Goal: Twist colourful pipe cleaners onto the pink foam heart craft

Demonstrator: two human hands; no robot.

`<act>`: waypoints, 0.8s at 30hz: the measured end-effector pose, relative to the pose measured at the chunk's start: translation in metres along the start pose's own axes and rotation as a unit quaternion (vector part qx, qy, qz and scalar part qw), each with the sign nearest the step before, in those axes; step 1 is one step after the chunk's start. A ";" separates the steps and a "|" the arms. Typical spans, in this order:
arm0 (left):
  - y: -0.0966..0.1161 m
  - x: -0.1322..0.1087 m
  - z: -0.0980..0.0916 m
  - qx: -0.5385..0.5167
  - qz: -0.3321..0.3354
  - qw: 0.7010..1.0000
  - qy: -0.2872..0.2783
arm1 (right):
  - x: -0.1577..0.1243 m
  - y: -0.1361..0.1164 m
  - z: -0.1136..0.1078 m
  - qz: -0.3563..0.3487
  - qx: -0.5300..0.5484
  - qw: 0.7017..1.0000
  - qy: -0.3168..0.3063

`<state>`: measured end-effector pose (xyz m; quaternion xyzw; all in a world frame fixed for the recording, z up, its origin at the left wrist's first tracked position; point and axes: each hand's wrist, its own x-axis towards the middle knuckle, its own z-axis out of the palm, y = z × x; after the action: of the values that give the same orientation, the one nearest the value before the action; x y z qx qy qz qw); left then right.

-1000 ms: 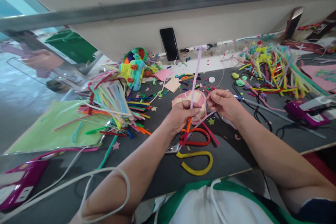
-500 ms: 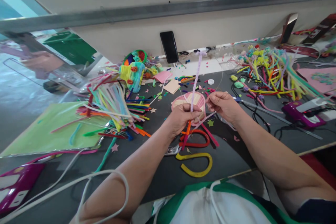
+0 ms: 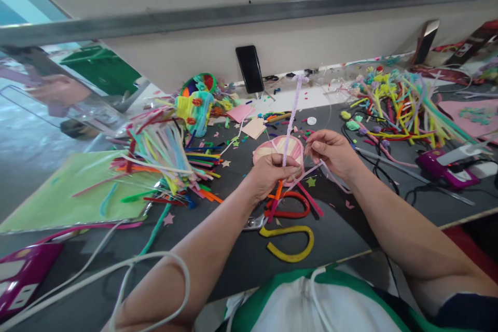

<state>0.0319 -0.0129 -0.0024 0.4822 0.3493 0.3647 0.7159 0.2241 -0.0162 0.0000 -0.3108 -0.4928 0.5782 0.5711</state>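
My left hand (image 3: 277, 170) is closed on an upright lilac pipe cleaner (image 3: 292, 114), whose top bends into a small fuzzy knot. Orange and magenta pipe cleaner ends stick out beneath that fist. Just right of it, my right hand (image 3: 329, 151) has its fingertips pinched together; whatever thin thing lies between them is too small to make out. A slim lilac strand (image 3: 310, 171) runs from my left hand to below my right hand and curls on toward the right. Behind my hands lies a pink, cream-striped oval piece (image 3: 261, 151), partly covered by the left one.
Scissors with red and yellow handles (image 3: 290, 251) lie close to my wrists. A bundle of pipe cleaners (image 3: 161, 150) rests on a green sheet (image 3: 78, 187) at left. A phone (image 3: 250, 69) leans on the wall. Purple power strips (image 3: 443, 170) and cables flank the work.
The fingers of my right hand have shifted and spread slightly near the lilac strand. My left hand keeps its hold on the upright pipe cleaner. The view has moved a little.
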 end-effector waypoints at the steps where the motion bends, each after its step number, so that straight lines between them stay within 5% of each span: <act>1: 0.000 0.000 0.000 0.000 -0.002 1.000 0.000 | 0.000 0.000 0.000 -0.003 0.002 1.000 -0.003; 12: 0.002 -0.002 0.001 -0.008 -0.021 1.000 0.011 | -0.001 0.000 0.001 -0.002 -0.043 0.998 -0.036; 24: 0.000 0.000 0.001 0.004 -0.021 1.000 0.005 | -0.001 -0.001 0.006 -0.007 -0.131 0.991 0.006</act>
<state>0.0328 -0.0135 -0.0016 0.4755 0.3646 0.3506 0.7197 0.2191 -0.0184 0.0028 -0.3830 -0.5629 0.5032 0.5323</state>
